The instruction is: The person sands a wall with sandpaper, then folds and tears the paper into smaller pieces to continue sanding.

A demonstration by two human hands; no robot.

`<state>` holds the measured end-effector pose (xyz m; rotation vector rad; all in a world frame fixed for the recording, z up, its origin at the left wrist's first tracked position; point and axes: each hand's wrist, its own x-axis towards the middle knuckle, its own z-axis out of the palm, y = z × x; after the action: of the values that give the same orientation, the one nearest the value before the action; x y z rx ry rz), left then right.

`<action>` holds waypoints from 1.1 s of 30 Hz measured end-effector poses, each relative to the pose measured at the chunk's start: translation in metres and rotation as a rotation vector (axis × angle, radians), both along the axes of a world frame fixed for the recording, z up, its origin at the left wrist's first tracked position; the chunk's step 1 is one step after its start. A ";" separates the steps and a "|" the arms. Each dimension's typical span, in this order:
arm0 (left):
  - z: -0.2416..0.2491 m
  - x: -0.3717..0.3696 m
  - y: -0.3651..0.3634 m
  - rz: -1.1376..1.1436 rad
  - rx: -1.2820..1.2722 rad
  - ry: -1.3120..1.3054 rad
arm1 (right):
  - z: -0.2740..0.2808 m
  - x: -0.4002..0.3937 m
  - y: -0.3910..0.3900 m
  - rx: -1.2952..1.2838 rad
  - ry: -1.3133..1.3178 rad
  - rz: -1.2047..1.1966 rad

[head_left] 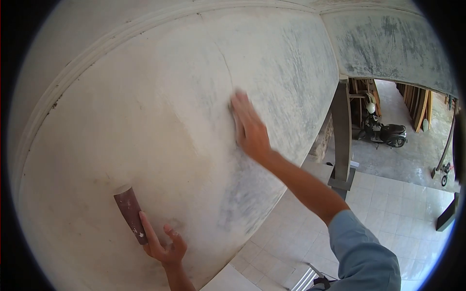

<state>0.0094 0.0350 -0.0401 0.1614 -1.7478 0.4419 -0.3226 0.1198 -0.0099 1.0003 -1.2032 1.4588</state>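
Note:
My left hand (162, 245) is at the lower left, near the pale wall panel (141, 111). Its fingers hold the lower right edge of a dark brown strip, which looks like sandpaper (128, 211), with a pale top end and white specks. The thumb stands away from it. Higher up and further right, my right hand (250, 126) lies flat on the panel with fingers stretched out, slightly blurred by motion. Whether anything is under that palm is hidden. Grey smudges mark the surface around it, and a thin crack runs above the fingertips.
A moulding (77, 72) curves along the panel's upper edge. At right stands a pillar (342, 126). Far below are a tiled floor (383, 208), a parked motor scooter (383, 133) and leaning wooden boards (412, 104). Part of a metal ladder (306, 279) shows at the bottom.

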 end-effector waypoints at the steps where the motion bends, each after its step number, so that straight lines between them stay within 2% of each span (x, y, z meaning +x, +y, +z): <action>1: 0.001 0.000 0.001 0.007 -0.001 -0.001 | 0.024 -0.005 -0.003 -0.058 -0.010 -0.011; 4: 0.000 0.002 0.001 -0.020 0.021 -0.004 | 0.027 0.005 -0.008 -0.088 -0.024 -0.003; 7: 0.001 0.003 0.001 -0.020 -0.035 -0.016 | -0.067 0.049 -0.008 0.037 -0.055 0.055; 10: 0.003 0.006 -0.006 -0.093 -0.100 -0.060 | -0.080 0.050 0.002 0.079 0.009 0.075; 13: 0.001 0.007 -0.007 -0.125 -0.095 -0.083 | -0.001 0.022 0.004 0.070 0.042 -0.153; 16: -0.001 0.007 -0.008 -0.140 -0.071 -0.068 | 0.046 0.014 -0.001 -0.033 0.033 -0.125; 17: -0.001 0.008 -0.008 -0.150 -0.064 -0.059 | 0.033 0.021 -0.002 -0.014 0.008 -0.105; 21: 0.001 0.010 -0.005 -0.159 -0.045 -0.050 | -0.094 0.070 -0.004 0.092 -0.096 -0.006; 24: 0.002 0.009 -0.005 -0.178 -0.070 -0.066 | -0.067 0.055 0.005 0.120 -0.018 -0.110; 27: 0.000 0.008 -0.004 -0.174 -0.054 -0.045 | 0.018 0.029 0.006 0.055 -0.016 -0.192; 30: -0.002 0.007 -0.007 -0.190 -0.043 -0.034 | 0.019 0.031 0.004 0.032 -0.047 -0.174; 33: -0.001 0.008 -0.005 -0.205 -0.026 -0.033 | -0.071 0.057 0.002 0.130 -0.074 -0.162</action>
<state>0.0174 0.0299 -0.0408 -0.0435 -1.7694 0.3186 -0.2653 0.1220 -0.0806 0.9187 -1.4146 1.3139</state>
